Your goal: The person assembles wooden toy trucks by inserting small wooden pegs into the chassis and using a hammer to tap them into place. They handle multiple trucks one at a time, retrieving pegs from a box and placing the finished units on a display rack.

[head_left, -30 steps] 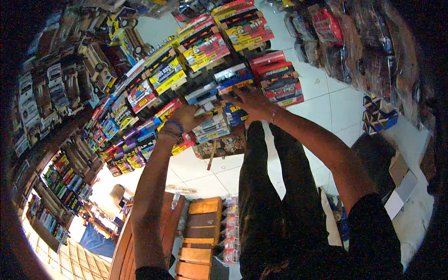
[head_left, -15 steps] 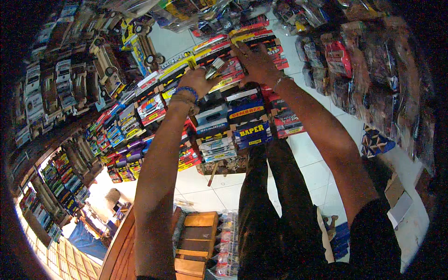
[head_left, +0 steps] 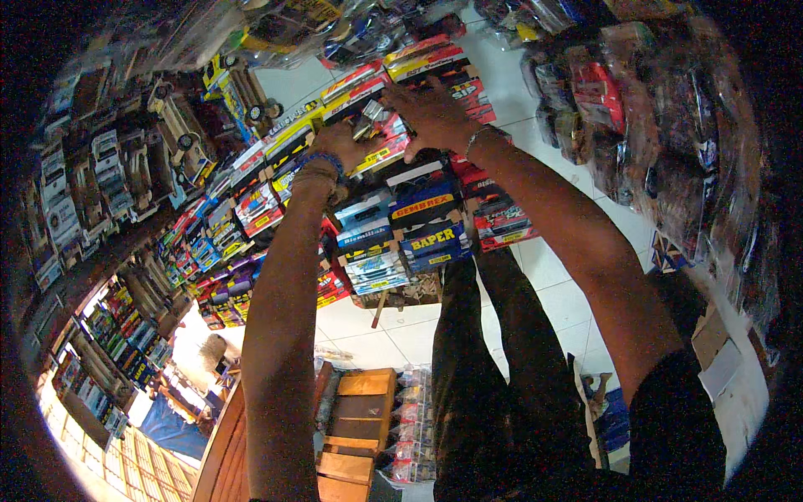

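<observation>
Rows of brightly printed toy trucks (head_left: pixel 427 203) stand packed together in front of me. My left hand (head_left: pixel 341 144), with a blue bead bracelet at its wrist, is closed with curled fingers over the row. A small shiny, silvery piece (head_left: pixel 366 120) shows at its fingertips; what the hand grips cannot be made out. Close by on the right, my right hand (head_left: pixel 435 121) rests with its fingers spread over a red and yellow truck panel. Its palm hides part of that panel.
Shelves of wooden toy trucks (head_left: pixel 104 171) fill the left side. Plastic-wrapped toys (head_left: pixel 598 96) line the right. Below stand a wooden rack (head_left: pixel 365 383) and clear packs (head_left: pixel 411 427) on a tiled floor (head_left: pixel 355 335). A person (head_left: pixel 196 356) is at the lower left.
The whole scene has shifted slightly left in the picture. Both hands keep to about the same spot on the trucks, with the right thumb showing more plainly now.
</observation>
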`<state>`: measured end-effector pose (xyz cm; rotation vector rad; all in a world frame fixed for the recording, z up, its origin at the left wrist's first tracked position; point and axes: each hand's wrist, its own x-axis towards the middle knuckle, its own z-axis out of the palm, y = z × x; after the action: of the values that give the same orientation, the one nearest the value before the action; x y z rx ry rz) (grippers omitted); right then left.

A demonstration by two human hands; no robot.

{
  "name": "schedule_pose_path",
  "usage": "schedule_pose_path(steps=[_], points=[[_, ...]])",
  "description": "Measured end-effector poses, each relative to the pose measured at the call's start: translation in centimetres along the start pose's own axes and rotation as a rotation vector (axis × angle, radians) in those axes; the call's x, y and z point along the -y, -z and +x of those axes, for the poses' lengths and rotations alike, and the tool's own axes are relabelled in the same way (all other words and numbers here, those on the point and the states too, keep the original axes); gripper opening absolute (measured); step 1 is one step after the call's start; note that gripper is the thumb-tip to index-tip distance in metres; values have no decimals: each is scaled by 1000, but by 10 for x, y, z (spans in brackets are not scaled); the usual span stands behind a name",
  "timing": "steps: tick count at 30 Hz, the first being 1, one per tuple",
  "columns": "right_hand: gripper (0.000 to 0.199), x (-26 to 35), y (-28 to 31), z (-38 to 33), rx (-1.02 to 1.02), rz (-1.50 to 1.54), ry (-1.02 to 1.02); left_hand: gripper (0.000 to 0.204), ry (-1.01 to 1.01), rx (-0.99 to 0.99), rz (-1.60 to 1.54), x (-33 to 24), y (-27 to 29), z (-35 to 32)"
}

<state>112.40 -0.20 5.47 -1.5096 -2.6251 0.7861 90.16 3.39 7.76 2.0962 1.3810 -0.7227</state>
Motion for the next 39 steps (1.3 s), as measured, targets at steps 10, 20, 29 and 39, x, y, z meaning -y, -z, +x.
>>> schedule_pose_path(steps=[10, 20, 29, 39], points=[[118, -4, -14, -1, -52, 7, 1, 81, 27, 15, -52, 11, -18, 7], [120, -2, -7, -3, 26, 26, -31, 81, 239, 316, -24, 2, -9, 0], [120, -3, -17, -1, -12, 0, -9, 82, 206, 122, -102, -2, -22, 0], [120, -3, -12, -1, 65, -4, 13, 83, 163, -30, -47, -24, -24, 2]])
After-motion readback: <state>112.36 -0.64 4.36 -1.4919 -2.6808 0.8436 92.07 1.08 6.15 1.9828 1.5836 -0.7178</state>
